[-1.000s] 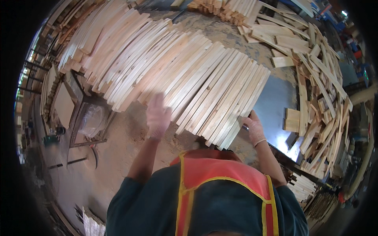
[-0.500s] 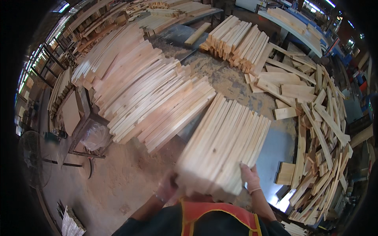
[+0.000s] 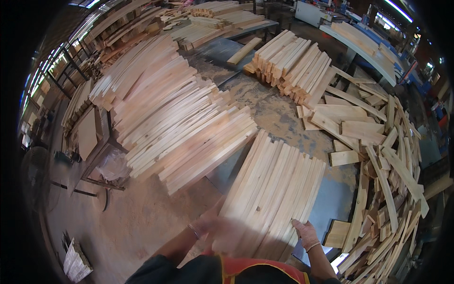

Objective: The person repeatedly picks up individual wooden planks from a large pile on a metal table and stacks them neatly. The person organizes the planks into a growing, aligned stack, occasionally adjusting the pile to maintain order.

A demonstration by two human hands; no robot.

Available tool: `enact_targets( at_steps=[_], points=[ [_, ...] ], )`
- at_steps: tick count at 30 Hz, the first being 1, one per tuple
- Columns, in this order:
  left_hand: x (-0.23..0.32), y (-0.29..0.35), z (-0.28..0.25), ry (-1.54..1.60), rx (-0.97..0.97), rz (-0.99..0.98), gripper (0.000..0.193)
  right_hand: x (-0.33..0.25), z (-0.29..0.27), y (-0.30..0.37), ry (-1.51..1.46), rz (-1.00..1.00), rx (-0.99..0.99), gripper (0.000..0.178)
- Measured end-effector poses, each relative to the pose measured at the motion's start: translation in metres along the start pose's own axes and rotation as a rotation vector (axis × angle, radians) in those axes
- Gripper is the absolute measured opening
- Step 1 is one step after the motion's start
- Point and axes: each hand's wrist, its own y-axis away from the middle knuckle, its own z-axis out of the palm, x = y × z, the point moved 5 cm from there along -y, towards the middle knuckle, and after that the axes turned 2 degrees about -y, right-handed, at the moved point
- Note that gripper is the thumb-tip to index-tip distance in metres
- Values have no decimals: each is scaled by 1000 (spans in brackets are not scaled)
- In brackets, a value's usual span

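Note:
A bundle of pale wooden strips (image 3: 272,194), laid side by side, reaches from the metal table toward my body. On its left edge, near the close end, my left hand (image 3: 208,224) presses against the strips, its fingers partly hidden and somewhat blurred. My right hand (image 3: 307,234), in a pale glove, grips the opposite edge with the thumb on top and the other fingers out of sight beneath. The strips are squeezed between both hands. Left of the bundle, a broad spread of similar strips (image 3: 189,128) lies in overlapping rows.
The metal table (image 3: 333,182) carries sawdust. Another stack of strips (image 3: 288,61) stands at the far side. To the right lies a tangled heap of offcuts (image 3: 362,130). A standing fan (image 3: 37,177) and a clear plastic bag (image 3: 113,165) are at the left.
My left hand has slid farther forward along the bundle's left edge. My right hand keeps its hold on the right edge. The whole view has shifted slightly.

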Motion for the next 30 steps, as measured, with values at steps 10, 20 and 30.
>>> enact_targets(
  at_steps=[10,20,30],
  points=[
    [180,11,-14,-589,251,163,114,-100,36,-31,-216,-125,-116,78],
    [465,-98,-184,-112,245,563,108,-475,217,-158,-226,-583,-238,70],
    [711,-340,-446,-73,52,644,92,-761,411,-400,-64,-687,-310,49]
  ],
)
